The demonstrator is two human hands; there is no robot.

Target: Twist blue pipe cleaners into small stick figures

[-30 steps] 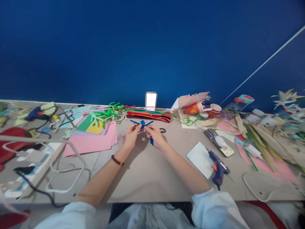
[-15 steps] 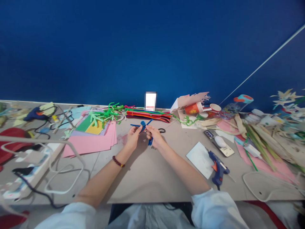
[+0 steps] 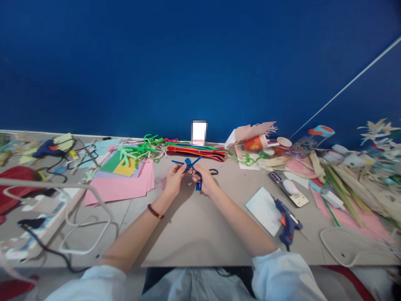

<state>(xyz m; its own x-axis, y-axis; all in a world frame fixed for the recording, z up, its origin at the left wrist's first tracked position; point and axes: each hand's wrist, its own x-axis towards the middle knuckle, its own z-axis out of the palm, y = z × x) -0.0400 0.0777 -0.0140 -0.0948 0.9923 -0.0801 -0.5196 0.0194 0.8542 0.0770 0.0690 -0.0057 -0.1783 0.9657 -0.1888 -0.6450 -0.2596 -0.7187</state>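
Between my two hands, over the middle of the table, is a small figure of blue pipe cleaners (image 3: 188, 161). It has a coiled knob on top, two straight arms angling up to left and right, and ends hanging below. My left hand (image 3: 175, 179) is closed, pinching its left side between thumb and fingers. On the right side my right hand (image 3: 203, 179) is also closed in a pinch, with the blue ends hanging down beside its fingers. A black scissors handle (image 3: 214, 171) shows just behind my right hand; the rest is hidden.
A bundle of coloured pipe cleaners (image 3: 196, 151) lies at the back. Pink paper (image 3: 119, 190) and green pipe-cleaner pieces (image 3: 138, 151) are left. A glue gun (image 3: 288, 223), a phone (image 3: 299, 198) and a red paper cup (image 3: 255, 143) are right. A power strip (image 3: 50, 223) stands far left.
The blue figure has turned slightly between my fingers, so its two arms now spread in a clearer V. Both hands stay in nearly the same place.
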